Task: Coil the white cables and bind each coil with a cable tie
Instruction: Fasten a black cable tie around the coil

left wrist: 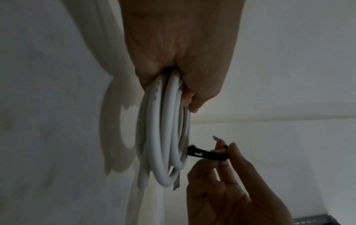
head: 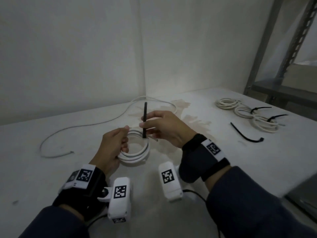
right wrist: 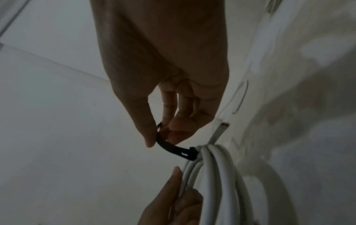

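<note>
Two hands meet over the white table (head: 188, 169), near its middle. The left hand (head: 111, 148) grips a white coil (head: 137, 152) by its left side, fingers curled round the bundled loops, holding it above the surface. The right hand (head: 164, 127) pinches a black tie (head: 145, 120) between thumb and fingertips; the strap stands upright, its head end touching the coil's far right edge. From the right wrist view the tie's head (right wrist: 189, 153) lies right against the loops, beside a cut cable end (right wrist: 221, 129). A loose cable (head: 82, 127) trails across the far left of the table. Well to the right lie three bound coils (head: 248, 114) with black ties, and just nearer, a spare tie (head: 245, 133). A grey metal rack (head: 283, 66) stands at far right.
</note>
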